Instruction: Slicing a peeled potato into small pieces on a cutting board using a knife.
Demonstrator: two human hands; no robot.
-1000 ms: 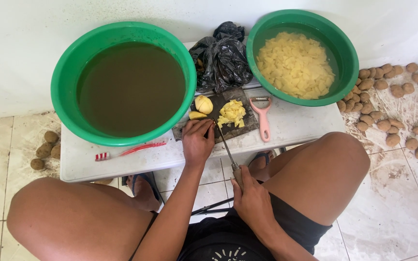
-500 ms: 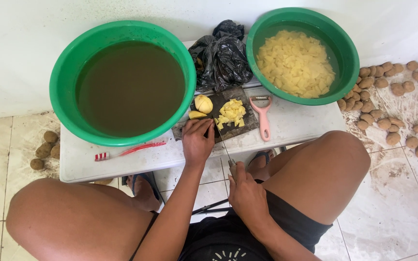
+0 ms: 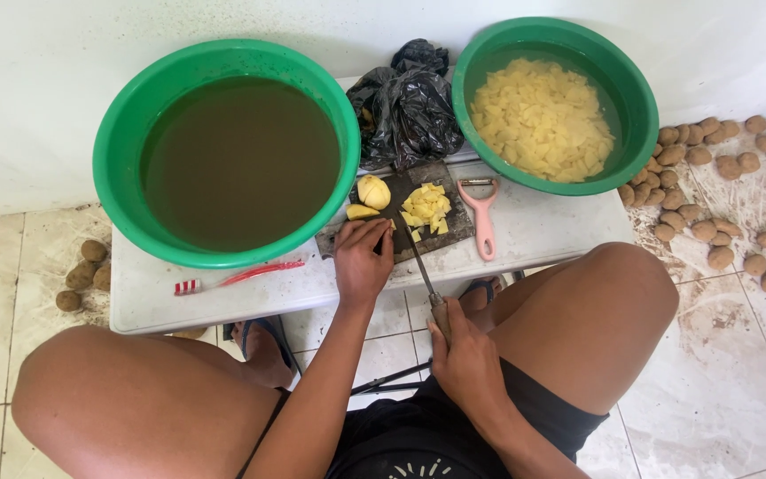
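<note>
The right hand (image 3: 470, 365) grips a slim steel knife (image 3: 422, 266) by its wooden handle; its long axis runs from the table's near edge, tip pointing away onto the dark cutting board (image 3: 454, 226). The left hand (image 3: 362, 259) presses a yellow potato piece (image 3: 390, 225) there.

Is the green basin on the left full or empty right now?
Nearly full. The left green basin holds murky brown water up close to its rim, with nothing seen floating in it.
</note>
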